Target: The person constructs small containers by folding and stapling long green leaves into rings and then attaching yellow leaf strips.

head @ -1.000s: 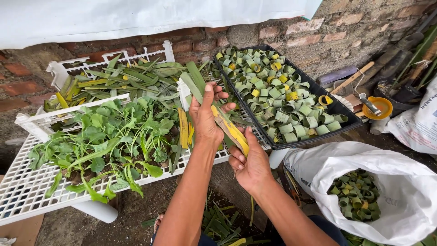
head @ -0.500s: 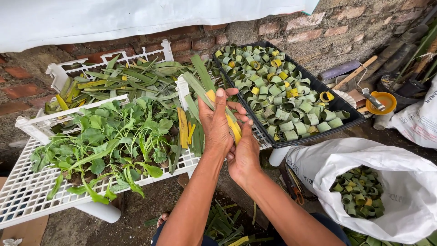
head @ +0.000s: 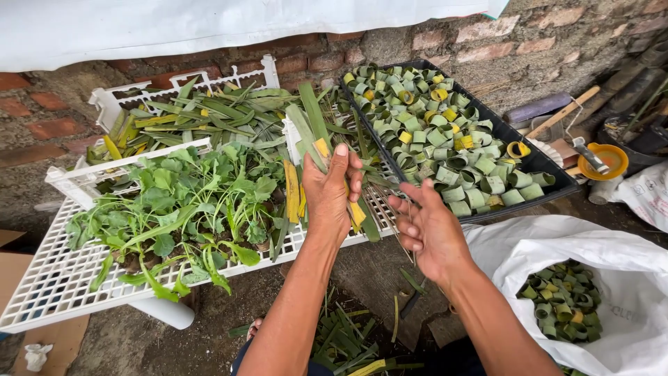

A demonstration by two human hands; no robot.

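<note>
Two surfaces: a white lattice rack (head: 42,306) serving as desk, set against a rough brick wall (head: 62,125), with bare earth below and a white sheet (head: 209,24) hung over the wall's top.

Containers: black tray (head: 557,184) at right of the rack, filled with rolled leaf rings (head: 445,143), green and some yellow. White sack (head: 626,278) at lower right, mouth open, more leaf rings (head: 563,303) inside. Rack carries leafy green plants (head: 188,209) at front and long strap leaves (head: 209,115) behind.

Hands: left hand (head: 330,191), grip closed around a bundle of long leaf strips (head: 313,129), green with yellow patches, held over the rack's right edge. Right hand (head: 428,230) just beside it, grip wide, fingers spread, holding nothing.

Surroundings: orange bowl (head: 605,160) and a wooden-handled tool (head: 560,115) at far right past the tray; leaf offcuts (head: 341,341) on the ground between the forearms; cardboard (head: 10,268) at left edge.
</note>
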